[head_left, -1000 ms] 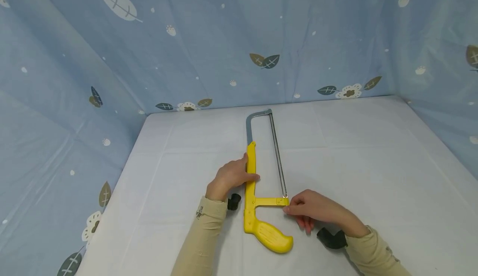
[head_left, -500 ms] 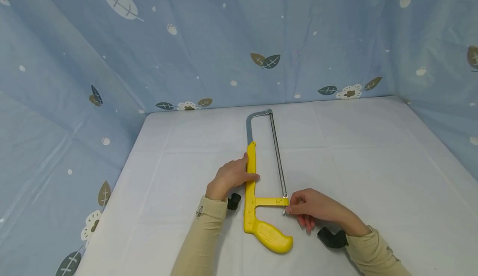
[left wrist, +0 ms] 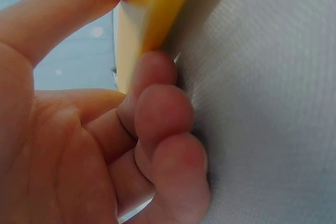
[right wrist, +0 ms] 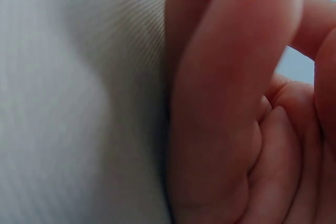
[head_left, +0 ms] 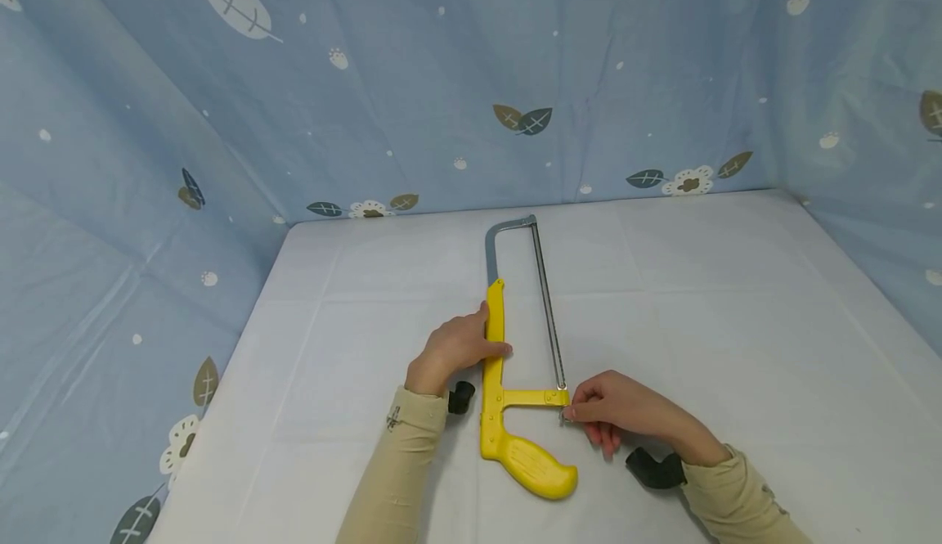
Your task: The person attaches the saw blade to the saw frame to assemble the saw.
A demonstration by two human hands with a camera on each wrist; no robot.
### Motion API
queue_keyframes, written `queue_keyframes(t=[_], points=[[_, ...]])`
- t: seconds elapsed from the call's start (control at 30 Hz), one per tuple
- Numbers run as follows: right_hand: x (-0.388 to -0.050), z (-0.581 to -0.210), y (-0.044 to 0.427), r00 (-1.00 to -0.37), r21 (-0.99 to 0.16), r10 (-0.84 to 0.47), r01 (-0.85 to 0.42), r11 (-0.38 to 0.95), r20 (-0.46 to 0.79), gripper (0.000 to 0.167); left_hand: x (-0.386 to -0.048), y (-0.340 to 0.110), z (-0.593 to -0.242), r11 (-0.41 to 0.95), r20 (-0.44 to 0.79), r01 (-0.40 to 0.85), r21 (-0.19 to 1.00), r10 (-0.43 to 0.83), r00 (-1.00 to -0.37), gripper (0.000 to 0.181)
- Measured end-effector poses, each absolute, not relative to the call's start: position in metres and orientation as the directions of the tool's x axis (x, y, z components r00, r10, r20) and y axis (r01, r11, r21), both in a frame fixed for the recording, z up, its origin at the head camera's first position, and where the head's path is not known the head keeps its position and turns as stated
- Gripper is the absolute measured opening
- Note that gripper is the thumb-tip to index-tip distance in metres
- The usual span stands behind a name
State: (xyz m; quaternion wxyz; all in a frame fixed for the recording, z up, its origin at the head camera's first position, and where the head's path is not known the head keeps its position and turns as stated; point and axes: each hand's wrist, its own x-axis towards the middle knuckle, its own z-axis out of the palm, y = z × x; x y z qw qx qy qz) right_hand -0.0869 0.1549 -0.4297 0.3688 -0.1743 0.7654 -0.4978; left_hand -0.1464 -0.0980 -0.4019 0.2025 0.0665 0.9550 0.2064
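Observation:
A hacksaw [head_left: 495, 323] with a yellow handle and a grey front frame lies flat on the white-covered table, its blade [head_left: 548, 307] on the right side. My left hand [head_left: 455, 344] grips the yellow frame, thumb across the top and fingers along the far side. In the left wrist view the yellow frame [left wrist: 157, 9] runs between thumb and fingers. At the handle end of the blade, my right hand [head_left: 625, 406] pinches a small metal wing nut [head_left: 562, 417], mostly covered by the fingertips. The right wrist view shows only curled fingers [right wrist: 226, 98] close to the cloth; the nut is hidden there.
White cloth [head_left: 368, 282] covers the table. A blue curtain [head_left: 441, 78] with leaf prints hangs behind and along both sides. Black wrist-worn pieces sit by the left sleeve [head_left: 461, 397] and the right sleeve [head_left: 655, 470].
The wing nut, hidden behind the right fingertips a second ago, came into view and now shows at a different angle, turned between thumb and finger. The left hand and the hacksaw stay put.

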Motion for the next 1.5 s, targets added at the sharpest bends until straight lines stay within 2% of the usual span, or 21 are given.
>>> queue_keyframes(t=[0.5,0.87,1.2,1.5], points=[[-0.0827,-0.4240,0.1505,-0.682,-0.853,-0.594,0.084,0.515,-0.426,0.034,-0.1471,-0.0982,-0.4019,0.907,-0.366,0.041,0.419,0.210,-0.907,0.087],[-0.0843,-0.4278,0.1546,-0.671,-0.873,-0.630,0.056,0.484,-0.391,0.029,-0.1471,-0.0984,-0.4015,0.907,-0.366,0.045,0.419,0.214,-0.906,0.087],[-0.0857,-0.4286,0.1548,-0.700,-0.866,-0.592,0.076,0.494,-0.400,0.033,-0.1474,-0.0983,-0.4022,0.906,-0.365,0.039,0.421,0.209,-0.907,0.087],[-0.0848,-0.4256,0.1546,-0.692,-0.873,-0.595,0.109,0.475,-0.409,0.035,-0.1478,-0.0986,-0.4017,0.911,-0.366,0.044,0.411,0.209,-0.907,0.087]])
